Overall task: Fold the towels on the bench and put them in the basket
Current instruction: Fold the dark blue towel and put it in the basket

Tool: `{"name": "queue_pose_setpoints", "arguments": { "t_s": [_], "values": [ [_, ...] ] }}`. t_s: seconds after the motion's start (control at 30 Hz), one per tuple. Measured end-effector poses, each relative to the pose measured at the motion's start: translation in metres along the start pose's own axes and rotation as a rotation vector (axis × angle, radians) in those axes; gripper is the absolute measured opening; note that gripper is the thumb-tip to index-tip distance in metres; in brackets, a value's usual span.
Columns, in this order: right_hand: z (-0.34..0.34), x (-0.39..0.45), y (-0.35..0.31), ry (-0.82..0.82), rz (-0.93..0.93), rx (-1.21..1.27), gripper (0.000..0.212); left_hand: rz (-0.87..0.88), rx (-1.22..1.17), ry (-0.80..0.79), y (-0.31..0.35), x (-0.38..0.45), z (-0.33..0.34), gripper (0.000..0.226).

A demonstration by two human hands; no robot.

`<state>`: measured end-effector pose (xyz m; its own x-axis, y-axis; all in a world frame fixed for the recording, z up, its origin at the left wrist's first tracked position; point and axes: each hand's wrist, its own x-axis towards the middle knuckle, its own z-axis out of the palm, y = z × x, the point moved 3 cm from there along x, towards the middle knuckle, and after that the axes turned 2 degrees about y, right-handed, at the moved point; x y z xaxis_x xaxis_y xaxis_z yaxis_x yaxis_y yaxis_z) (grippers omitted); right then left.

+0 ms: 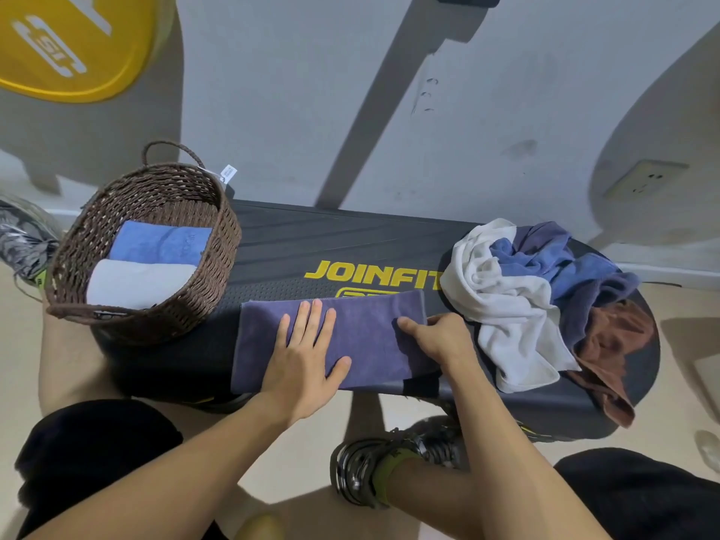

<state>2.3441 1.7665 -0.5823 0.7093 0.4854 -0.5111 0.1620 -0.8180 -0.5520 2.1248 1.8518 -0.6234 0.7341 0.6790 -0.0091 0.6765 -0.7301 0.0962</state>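
A purple towel, folded into a flat rectangle, lies on the near edge of the black bench. My left hand presses flat on its middle with straight fingers. My right hand grips the towel's right edge, thumb on top and fingers curled under. A brown woven basket stands on the bench's left end and holds a folded blue towel and a folded white towel. A heap of unfolded towels, white, blue, purple and brown, lies on the right end.
The bench stands against a grey wall, with a socket low on the right. A yellow round object is at the top left. My knees and a shoe are under the bench's near edge. Another shoe lies at the far left.
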Motion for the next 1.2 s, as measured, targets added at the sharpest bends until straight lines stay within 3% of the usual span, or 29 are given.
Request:
{"name": "queue_pose_setpoints", "arguments": {
  "t_s": [0.17,0.33,0.47,0.57,0.67,0.8,0.97,1.2],
  "values": [
    [0.001,0.01,-0.006,-0.019,-0.13,0.01,0.023,0.0,0.014,-0.008,-0.001,0.0,-0.001,0.079],
    [-0.004,0.005,-0.001,0.066,-0.246,0.192,0.029,-0.041,0.003,-0.004,0.005,-0.001,-0.002,0.076],
    [-0.021,-0.002,-0.006,0.114,-0.389,0.25,0.022,-0.099,-0.095,0.052,0.004,0.001,-0.007,0.063],
    [-0.035,-0.007,-0.005,0.16,-0.399,0.176,0.026,-0.226,-0.081,0.022,0.009,0.004,-0.008,0.06],
    [-0.045,-0.009,-0.004,0.205,-0.392,-0.061,0.029,-0.208,-0.041,-0.019,0.025,0.009,-0.004,0.064],
    [-0.064,-0.006,-0.004,0.175,-0.37,-0.233,0.016,-0.171,-0.026,-0.043,0.04,0.015,0.002,0.064],
    [-0.056,-0.013,0.006,0.116,-0.349,-0.22,0.02,-0.169,-0.007,-0.104,0.046,0.016,-0.001,0.068],
    [-0.051,-0.012,-0.003,0.151,-0.34,-0.113,0.024,-0.103,-0.048,-0.051,0.043,0.012,0.001,0.068]
  ]
}}
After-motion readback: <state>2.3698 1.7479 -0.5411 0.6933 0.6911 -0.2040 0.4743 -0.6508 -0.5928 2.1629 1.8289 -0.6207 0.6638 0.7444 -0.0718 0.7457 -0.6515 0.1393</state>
